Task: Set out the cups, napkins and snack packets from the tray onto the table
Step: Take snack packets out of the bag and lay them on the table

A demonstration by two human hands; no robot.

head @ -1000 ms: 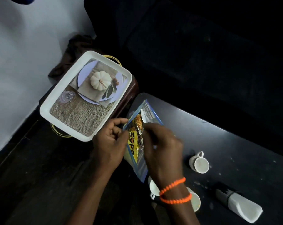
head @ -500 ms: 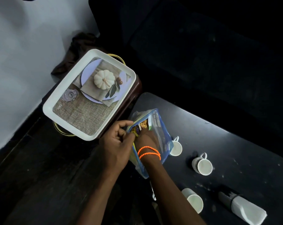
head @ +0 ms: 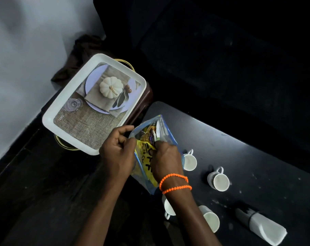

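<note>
Here the left hand [head: 117, 153] pinches the clear pouch's [head: 165, 134] rim, just right of the tray [head: 61, 110]; the right hand [head: 165, 159] reaches inside, fingers [head: 159, 143] clenched on snack packets [head: 147, 137], wrist drawn farther out than before.

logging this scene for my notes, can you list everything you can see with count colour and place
tray: 1, white rim with a printed pumpkin picture, on a dark stand left of the table, nothing loose on it
table: 1, black, right half of the view
zip bag: 1, clear with blue edge, held above the table's left end
snack packets: several, mostly yellow, inside the zip bag, exact count unclear
cups: 4, white, on the table right of and below the bag
napkin roll: 1, white in a dark band, lower right of the table
cloth: 1, brown, behind the tray
bracelets: 2, orange beads, right wrist
hands: left hand pinches the bag's mouth, right hand reaches into it
</note>
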